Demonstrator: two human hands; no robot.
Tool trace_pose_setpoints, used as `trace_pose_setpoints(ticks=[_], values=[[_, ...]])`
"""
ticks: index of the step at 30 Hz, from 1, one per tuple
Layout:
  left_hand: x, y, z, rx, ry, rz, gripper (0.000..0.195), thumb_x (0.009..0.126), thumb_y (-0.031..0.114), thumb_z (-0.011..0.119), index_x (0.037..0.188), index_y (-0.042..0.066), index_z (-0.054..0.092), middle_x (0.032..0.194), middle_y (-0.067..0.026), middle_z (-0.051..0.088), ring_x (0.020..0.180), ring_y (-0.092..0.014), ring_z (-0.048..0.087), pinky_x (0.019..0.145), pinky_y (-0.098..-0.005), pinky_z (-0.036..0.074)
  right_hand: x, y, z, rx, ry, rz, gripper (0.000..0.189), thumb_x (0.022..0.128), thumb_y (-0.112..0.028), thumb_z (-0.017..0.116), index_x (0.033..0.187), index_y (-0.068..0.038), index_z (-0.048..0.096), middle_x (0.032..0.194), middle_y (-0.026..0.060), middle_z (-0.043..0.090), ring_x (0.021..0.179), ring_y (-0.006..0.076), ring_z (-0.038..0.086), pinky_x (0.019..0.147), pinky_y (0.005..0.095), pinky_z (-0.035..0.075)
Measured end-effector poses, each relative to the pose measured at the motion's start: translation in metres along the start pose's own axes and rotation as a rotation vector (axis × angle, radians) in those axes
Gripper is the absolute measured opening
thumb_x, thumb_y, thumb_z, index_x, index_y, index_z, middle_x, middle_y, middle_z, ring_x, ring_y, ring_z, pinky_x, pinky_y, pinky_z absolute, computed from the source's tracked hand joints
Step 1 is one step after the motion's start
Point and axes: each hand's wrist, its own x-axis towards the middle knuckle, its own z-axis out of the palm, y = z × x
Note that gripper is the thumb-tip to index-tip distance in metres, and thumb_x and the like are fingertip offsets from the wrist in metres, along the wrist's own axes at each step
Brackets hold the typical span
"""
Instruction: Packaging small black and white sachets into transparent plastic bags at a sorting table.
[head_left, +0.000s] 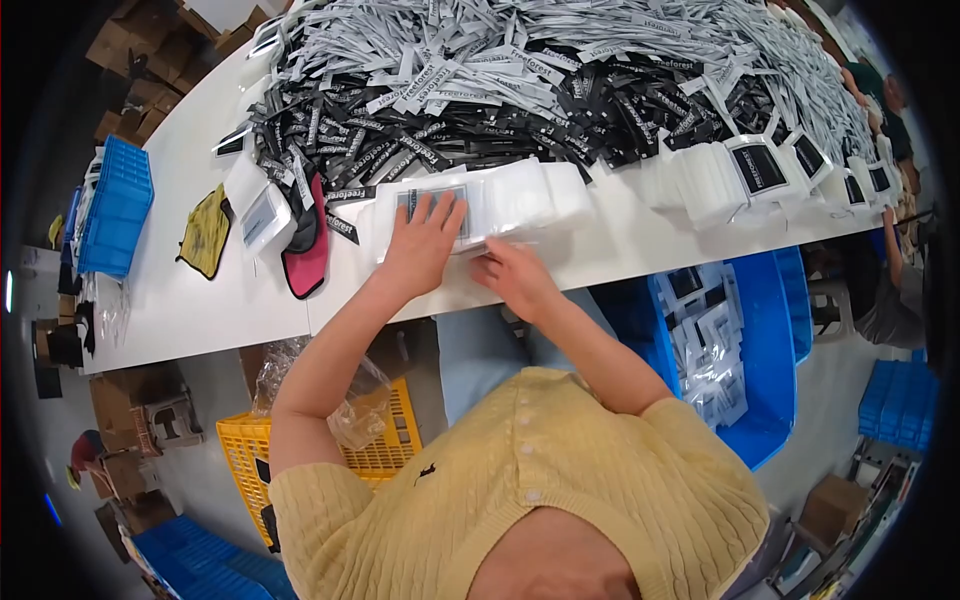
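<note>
My left hand (426, 244) lies flat with spread fingers on the top packet of a row of clear plastic packets (517, 196). A grey printed label (457, 214) shows beneath its fingers. My right hand (517, 276) is at the near edge of that same packet, fingers curled and index fingertip against the plastic. Whether it pinches the edge is not clear. Behind the row spreads a heap of black printed strips (480, 139), with white printed strips (465, 71) piled beyond it.
More packets (705, 184) line the table's right side. A yellow cloth piece (204, 234) and a pink one (307, 259) lie at left on the white table (195, 315). Below stand a blue bin (772, 382) of packets and a yellow crate (244, 450). People are at far right.
</note>
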Motion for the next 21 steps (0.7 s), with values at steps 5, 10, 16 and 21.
trace_pose_setpoints(ticks=[5,10,16,21], values=[[-0.003,0.010,-0.015,0.021,-0.083,-0.051,0.089,0.060,0.015,0.075,0.137,0.008,0.031,0.138,-0.0165,0.033,0.129,-0.037,0.029,0.102,-0.0565,0.025,-0.060,-0.036,-0.051,-0.763,0.029,0.093,0.033,0.091,-0.020,0.055,0.117,0.000,0.052,0.108,0.0102,0.059,0.083,0.0132,0.062,0.063,0.0232,0.051],[0.012,0.047,-0.010,-0.180,0.134,-0.058,0.095,0.059,0.031,0.079,0.138,0.010,0.031,0.139,-0.0171,0.033,0.130,-0.038,0.028,0.104,-0.0566,0.022,-0.053,-0.077,-0.075,-1.131,0.439,-0.646,0.041,0.089,-0.020,0.056,0.122,0.002,0.048,0.115,0.0167,0.056,0.103,0.0217,0.057,0.081,0.0329,0.048],[0.027,0.056,0.009,-0.186,0.210,-0.134,0.085,0.061,0.034,0.078,0.133,0.009,0.039,0.137,-0.0166,0.036,0.129,-0.037,0.029,0.103,-0.0558,0.022,0.010,-0.086,-0.062,-1.488,0.459,-0.967,0.046,0.084,-0.028,0.060,0.118,0.001,0.050,0.121,0.0228,0.049,0.113,0.0368,0.046,0.096,0.0450,0.035],[0.021,0.045,0.010,-0.166,0.127,-0.140,0.081,0.060,0.029,0.079,0.129,0.008,0.042,0.135,-0.0140,0.039,0.129,-0.035,0.030,0.103,-0.0543,0.023,0.026,-0.144,-0.052,-1.512,0.274,-1.003,0.027,0.084,-0.021,0.060,0.106,-0.005,0.063,0.099,0.0189,0.063,0.089,0.0324,0.061,0.077,0.0377,0.049]])
